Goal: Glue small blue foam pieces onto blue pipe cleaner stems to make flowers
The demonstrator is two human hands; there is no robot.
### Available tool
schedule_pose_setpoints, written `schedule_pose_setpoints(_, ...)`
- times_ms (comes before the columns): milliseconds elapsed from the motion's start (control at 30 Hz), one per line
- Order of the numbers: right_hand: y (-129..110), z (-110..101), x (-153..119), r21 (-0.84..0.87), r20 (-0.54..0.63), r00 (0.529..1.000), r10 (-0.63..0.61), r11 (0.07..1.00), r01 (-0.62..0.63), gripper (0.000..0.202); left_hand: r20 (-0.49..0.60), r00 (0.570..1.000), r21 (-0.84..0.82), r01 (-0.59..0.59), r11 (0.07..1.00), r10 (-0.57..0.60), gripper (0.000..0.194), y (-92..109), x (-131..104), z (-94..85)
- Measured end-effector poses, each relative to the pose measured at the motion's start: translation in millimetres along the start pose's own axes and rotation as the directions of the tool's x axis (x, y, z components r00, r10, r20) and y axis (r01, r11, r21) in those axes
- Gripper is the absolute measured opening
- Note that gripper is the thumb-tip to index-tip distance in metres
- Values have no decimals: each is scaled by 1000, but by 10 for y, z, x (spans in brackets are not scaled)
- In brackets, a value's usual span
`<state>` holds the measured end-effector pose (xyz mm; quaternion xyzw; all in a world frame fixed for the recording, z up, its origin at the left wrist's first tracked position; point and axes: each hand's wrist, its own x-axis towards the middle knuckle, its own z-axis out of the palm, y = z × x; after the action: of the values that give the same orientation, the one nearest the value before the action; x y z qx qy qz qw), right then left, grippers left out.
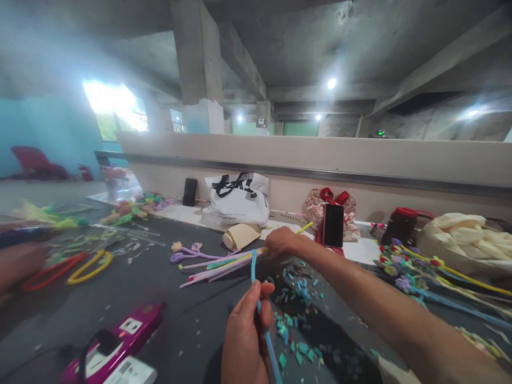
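Observation:
My left hand (248, 325) is closed, pinching a light blue pipe cleaner (272, 354) between thumb and fingers. The stem runs upward past the fingertips to a bent top near the bundle. Farther forward, my right hand (283, 241) is wrapped around a bundle of pink, yellow and green pipe cleaners (218, 271). Their free ends fan out to the left, and a yellow one pokes out beyond the hand on the right. Just behind the bundle lies a purple pipe-cleaner piece (188, 253) with looped ends. My right fingertips are partly hidden.
Small teal and blue clippings (296, 330) scatter over the dark table. A magenta corded device (124, 333) lies front left. Another person's blurred hand (20, 266) is far left. Behind stand a white bag (240, 200), a phone (333, 225) and a dark red-lidded jar (400, 226). Pipe-cleaner flowers (400, 266) lie right.

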<state>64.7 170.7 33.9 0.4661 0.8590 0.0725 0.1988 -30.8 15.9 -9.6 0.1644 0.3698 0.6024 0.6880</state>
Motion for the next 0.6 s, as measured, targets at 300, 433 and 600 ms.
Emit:
schedule_pose_setpoints(300,99,47,5,18,-165,984,65,998,-62,28,-17,1000,21,-6,1000,6,34,46,-35,21)
schedule_pose_setpoints(433,114,241,-188,50,-233,967,100,995,-91,28,-13,1000,49,-27,998,27,38,23,-7,-7)
schedule_pose_setpoints(600,52,587,-415,119,-175,980,93,990,-73,24,4,1000,57,-23,998,22,39,14,-24,0)
